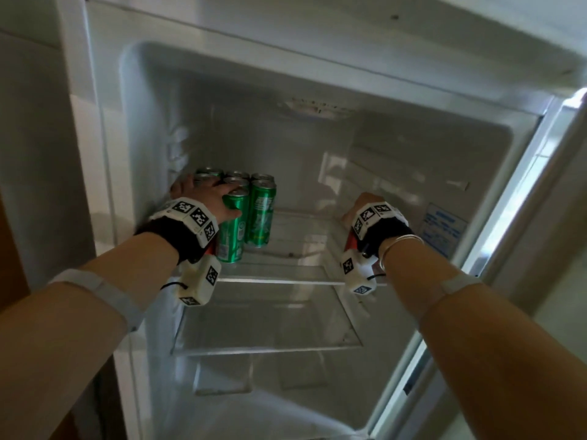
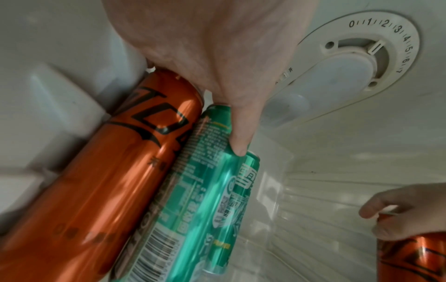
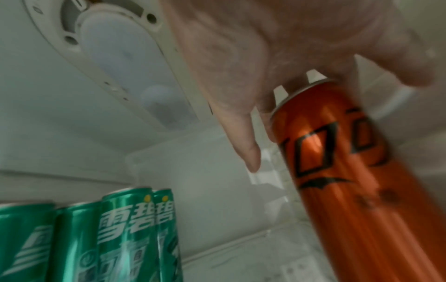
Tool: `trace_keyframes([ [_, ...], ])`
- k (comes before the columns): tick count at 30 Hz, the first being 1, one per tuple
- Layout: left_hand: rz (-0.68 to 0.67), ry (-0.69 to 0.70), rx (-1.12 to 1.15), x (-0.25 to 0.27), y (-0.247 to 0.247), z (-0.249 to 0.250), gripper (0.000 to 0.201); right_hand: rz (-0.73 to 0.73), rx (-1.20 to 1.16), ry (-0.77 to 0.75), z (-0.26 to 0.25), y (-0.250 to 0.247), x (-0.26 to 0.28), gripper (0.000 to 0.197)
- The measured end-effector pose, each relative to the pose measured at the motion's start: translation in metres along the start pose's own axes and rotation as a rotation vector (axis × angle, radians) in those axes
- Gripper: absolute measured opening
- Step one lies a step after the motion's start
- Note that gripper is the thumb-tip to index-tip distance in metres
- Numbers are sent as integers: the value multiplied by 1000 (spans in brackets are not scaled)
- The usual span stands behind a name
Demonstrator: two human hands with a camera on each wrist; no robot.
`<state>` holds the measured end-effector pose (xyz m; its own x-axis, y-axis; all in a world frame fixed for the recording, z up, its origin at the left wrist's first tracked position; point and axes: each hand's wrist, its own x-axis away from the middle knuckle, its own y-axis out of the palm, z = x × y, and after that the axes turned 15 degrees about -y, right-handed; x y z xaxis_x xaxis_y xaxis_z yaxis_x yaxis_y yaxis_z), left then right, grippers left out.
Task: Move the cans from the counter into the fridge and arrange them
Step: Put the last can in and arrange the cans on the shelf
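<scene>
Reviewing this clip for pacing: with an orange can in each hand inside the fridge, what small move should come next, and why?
Probably set the right hand's orange can down beside the green cans: the shelf there looks bare, and the left hand already holds its can against the cluster.

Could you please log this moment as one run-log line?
left hand: grips orange can beside green cans | right hand: holds another orange can | site: fridge shelf
</scene>
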<state>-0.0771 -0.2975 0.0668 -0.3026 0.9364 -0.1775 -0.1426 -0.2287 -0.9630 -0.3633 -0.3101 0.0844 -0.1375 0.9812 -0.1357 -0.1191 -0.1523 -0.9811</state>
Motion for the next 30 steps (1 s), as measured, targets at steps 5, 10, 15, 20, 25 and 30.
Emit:
trace_keyframes([
  [5, -20, -9, 6, 2, -3, 1, 68, 57, -225, 33, -2, -6, 5, 46],
  [10, -31, -10, 1, 2, -4, 2, 68, 133, -593, -94, -44, -12, -9, 59],
  [15, -22, -5, 1, 0, -3, 0, 70, 115, -761, -210, -95, -9, -20, 75],
  [20, -13, 8, -11, -1, -3, -1, 72, 180, -869, -209, -122, 1, -27, 86],
  [25, -20, 8, -34, -3, -2, -1, 74, 191, -924, -225, -130, 1, -30, 99],
  [30, -24, 15, -16, -5, 0, -2, 76, 162, -928, -246, -133, -1, -30, 90],
])
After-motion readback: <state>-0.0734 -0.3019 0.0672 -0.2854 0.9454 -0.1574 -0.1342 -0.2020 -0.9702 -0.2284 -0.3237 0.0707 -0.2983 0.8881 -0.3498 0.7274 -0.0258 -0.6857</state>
